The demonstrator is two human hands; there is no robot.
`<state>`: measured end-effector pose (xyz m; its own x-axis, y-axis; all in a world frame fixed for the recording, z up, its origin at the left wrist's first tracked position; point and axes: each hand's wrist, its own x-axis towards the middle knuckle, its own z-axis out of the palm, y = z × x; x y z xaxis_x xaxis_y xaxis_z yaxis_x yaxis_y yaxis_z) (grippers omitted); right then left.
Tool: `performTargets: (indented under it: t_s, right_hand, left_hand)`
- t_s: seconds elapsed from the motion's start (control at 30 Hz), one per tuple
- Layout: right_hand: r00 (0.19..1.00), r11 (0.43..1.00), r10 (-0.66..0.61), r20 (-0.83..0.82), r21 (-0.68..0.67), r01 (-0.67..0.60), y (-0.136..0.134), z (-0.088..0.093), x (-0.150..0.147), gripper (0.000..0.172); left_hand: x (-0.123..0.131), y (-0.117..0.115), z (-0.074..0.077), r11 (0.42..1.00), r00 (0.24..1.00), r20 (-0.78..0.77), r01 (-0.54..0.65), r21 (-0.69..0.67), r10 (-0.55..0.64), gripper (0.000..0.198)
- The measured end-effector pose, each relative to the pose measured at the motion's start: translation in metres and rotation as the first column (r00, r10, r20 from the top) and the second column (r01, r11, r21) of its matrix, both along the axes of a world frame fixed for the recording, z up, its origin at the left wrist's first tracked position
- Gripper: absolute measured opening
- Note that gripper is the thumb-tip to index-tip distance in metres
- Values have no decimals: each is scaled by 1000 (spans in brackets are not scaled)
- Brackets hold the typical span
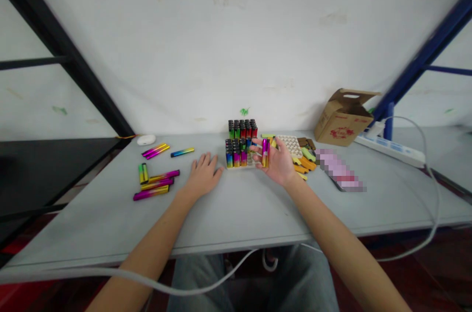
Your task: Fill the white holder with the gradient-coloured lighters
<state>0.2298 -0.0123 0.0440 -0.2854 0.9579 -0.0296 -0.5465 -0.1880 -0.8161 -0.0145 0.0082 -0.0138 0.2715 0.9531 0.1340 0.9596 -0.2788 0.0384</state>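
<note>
A magenta-gold lighter (265, 153) is gripped upright in the right hand (279, 163), fingers closed round it, just right of the block of standing lighters (236, 157). The left hand (202, 175) is laid flat on the table (239, 209), fingers spread, nothing held. Loose lighters (157, 186) are scattered well left of it. A cardboard box (342, 118) is seen beyond the right hand.

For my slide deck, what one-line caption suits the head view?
Right hand holds a pink-gold tube beside standing tubes; left hand rests flat on the table.
</note>
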Motion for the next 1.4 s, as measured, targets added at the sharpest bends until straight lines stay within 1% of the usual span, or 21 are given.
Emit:
performTargets:
  t_s: [0.07,0.13,0.3,0.43,0.5,0.67,0.73,0.87,0.93,1.0,1.13,1.27,1.4]
  right_hand:
    - [1000,999,4,18,40,-4,1,1,3,59]
    - [1000,999,-1,7,54,0,2,2,7,56]
    - [999,998,-43,-5,35,43,8,1,12,36]
    - [996,996,-83,-41,9,84,6,2,11,23]
    - [996,998,-61,-71,4,62,5,2,12,19]
    - [986,999,45,-162,-5,-46,7,-2,15,17]
    - [981,996,83,-175,-21,-88,9,-4,15,23]
    - [970,985,151,-191,-52,-164,9,-8,14,52]
    - [971,982,160,-180,-75,-175,9,-8,12,62]
    - [974,980,163,-157,-90,-178,8,-8,10,64]
    - [979,978,166,-118,-107,-179,6,-8,7,63]
    - [978,973,176,-115,-129,-190,7,-9,6,65]
    - [978,974,178,-111,-120,-191,10,-12,8,63]
  left_hand:
    - [-1,0,-1,1000,1000,3,5,6,-5,56]
    - [-1,1,-1,1000,1000,1,7,7,-7,56]
    - [-1,1,1,1000,1000,-11,3,-17,-3,57]
    - [0,0,3,1000,1000,-20,5,-16,-5,56]
    - [0,0,2,1000,1000,-21,2,-17,-2,56]
    - [1,1,2,999,1000,-21,-4,-32,3,55]
    - [0,2,2,999,1000,-31,-6,-37,4,56]
    - [0,4,1,999,999,-44,0,-40,-1,56]
    - [-1,5,0,999,999,-41,-3,-39,1,56]
    - [-2,6,-1,999,999,-37,-5,-37,4,56]
    - [-1,6,-1,999,999,-33,-3,-33,2,56]
    - [0,5,1,999,1000,-26,-11,-46,10,57]
    - [0,4,2,999,1000,-25,-9,-42,8,56]
